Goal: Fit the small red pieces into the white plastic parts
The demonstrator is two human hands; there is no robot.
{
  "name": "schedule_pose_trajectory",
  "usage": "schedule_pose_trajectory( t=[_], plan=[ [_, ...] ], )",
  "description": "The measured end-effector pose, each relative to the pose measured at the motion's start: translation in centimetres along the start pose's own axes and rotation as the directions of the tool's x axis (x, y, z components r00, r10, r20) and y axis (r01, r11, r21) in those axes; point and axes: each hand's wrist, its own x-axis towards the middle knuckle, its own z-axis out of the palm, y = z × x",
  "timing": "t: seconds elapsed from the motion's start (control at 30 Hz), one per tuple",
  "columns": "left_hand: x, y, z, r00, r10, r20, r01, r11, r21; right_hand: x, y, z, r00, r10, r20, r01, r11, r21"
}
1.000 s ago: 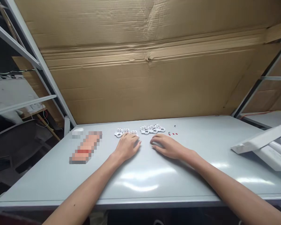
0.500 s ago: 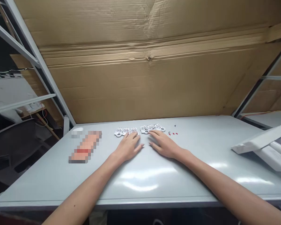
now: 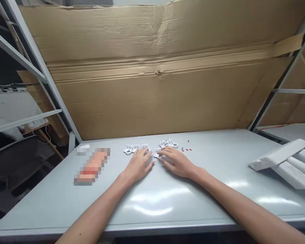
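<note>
Several small white plastic parts lie in a row on the grey table near its far edge. My left hand rests flat on the table, fingers stretched out, its fingertips at the left group of parts. My right hand lies palm down with fingers spread, and its fingertips touch one white part that sits a little nearer to me than the right group. Neither hand grips anything.
Tiny red and black pieces lie right of the white parts. A blurred orange patch is at the left. White long strips rest at the table's right edge. A cardboard wall stands behind, metal shelf posts at both sides.
My right hand moved forward to the right group, and one white part now sits nearer to me under its fingertips. My left hand barely shifted. The camera tilted slightly.
</note>
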Motion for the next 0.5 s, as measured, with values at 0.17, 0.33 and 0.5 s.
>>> schedule_pose_trajectory(
  t=[0.17,0.33,0.5],
  plan=[
    [0.0,0.2,-0.1,1.0,0.002,0.029,-0.003,0.999,0.032,-0.2,0.9,0.6,0.994,0.077,-0.081,-0.08,0.996,-0.029],
    [0.0,0.3,-0.1,1.0,-0.002,0.024,0.002,1.0,0.014,-0.4,1.2,1.2,0.997,0.068,-0.041,-0.07,0.997,-0.042],
    [0.0,0.4,-0.2,1.0,0.003,0.021,-0.003,1.0,0.001,-0.3,0.9,0.7,0.994,0.097,-0.045,-0.096,0.995,0.026]
  ],
)
